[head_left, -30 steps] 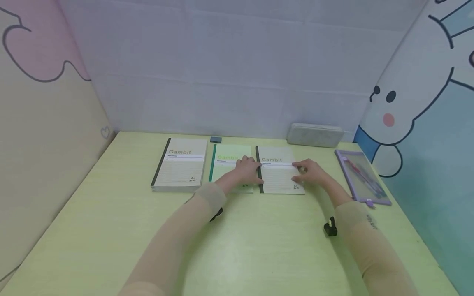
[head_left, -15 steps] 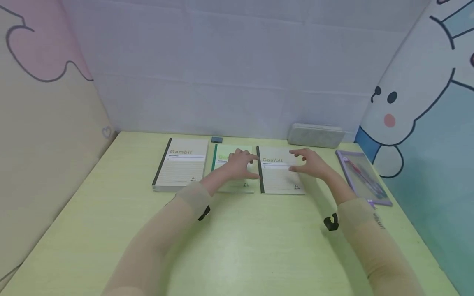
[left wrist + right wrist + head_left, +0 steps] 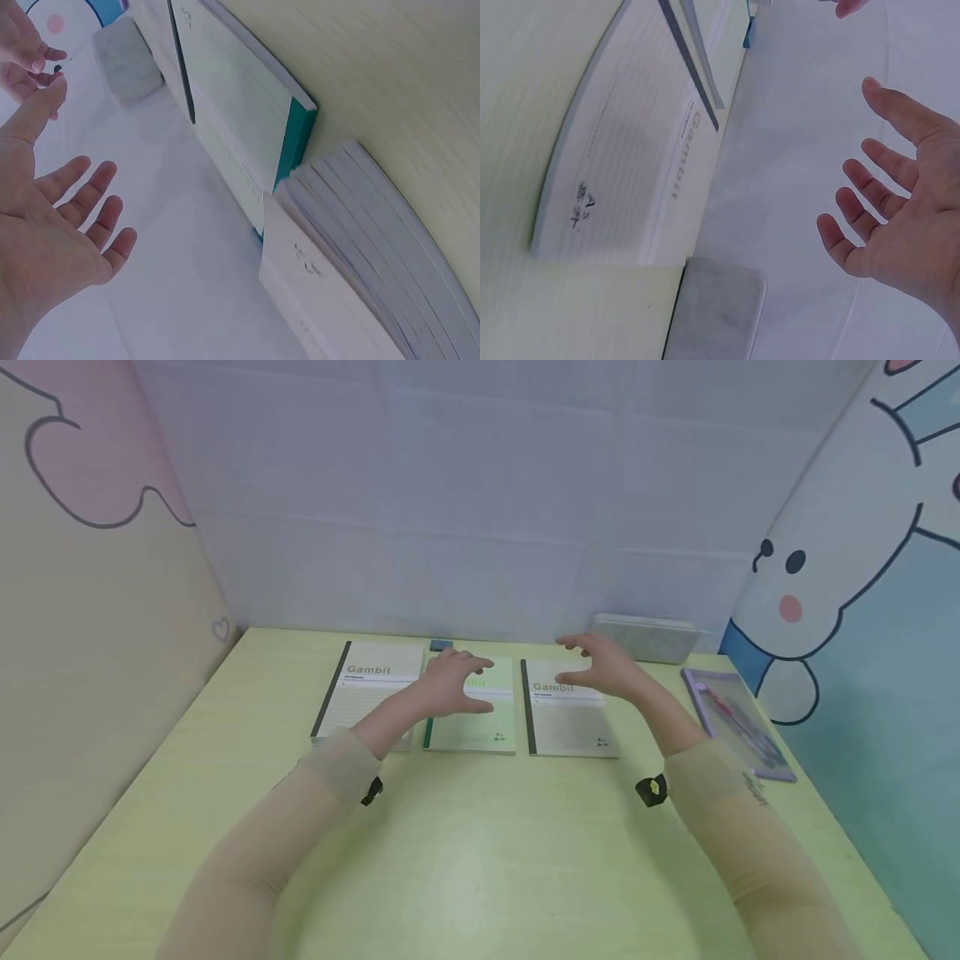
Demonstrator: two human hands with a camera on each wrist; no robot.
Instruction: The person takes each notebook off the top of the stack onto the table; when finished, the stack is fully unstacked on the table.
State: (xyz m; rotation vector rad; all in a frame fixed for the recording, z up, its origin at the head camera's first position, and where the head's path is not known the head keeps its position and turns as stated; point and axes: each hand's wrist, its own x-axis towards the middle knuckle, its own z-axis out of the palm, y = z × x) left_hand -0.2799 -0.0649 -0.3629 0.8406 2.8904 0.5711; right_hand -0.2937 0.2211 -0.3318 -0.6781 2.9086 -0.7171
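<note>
My left hand (image 3: 447, 683) hovers over the green-spined notebook (image 3: 471, 727), its fingers loosely bent and thumb spread apart, holding nothing. Above the top of the right-hand black-spined notebook (image 3: 570, 722) floats my right hand (image 3: 602, 668), likewise with fingers and thumb apart. In the left wrist view, a thick stack of notebooks (image 3: 375, 247) lies below and right of the left hand, beside the green-spined one. The right wrist view has the black-spined notebook (image 3: 630, 165) flat on the table, apart from the right hand (image 3: 907, 202). Each cover reads "Gambit" or part of it.
A grey case (image 3: 652, 639) stands against the back wall. At the right edge lies a purple-edged mesh pouch (image 3: 738, 727) with pens inside. A small dark blue block (image 3: 441, 645) sits behind the notebooks. Walls enclose the table (image 3: 480, 843) at the back and sides.
Both hands have let go of the right-hand black-spined notebook and lifted. The left hand has moved leftward and the right hand up and slightly left. The notebooks have stayed in place.
</note>
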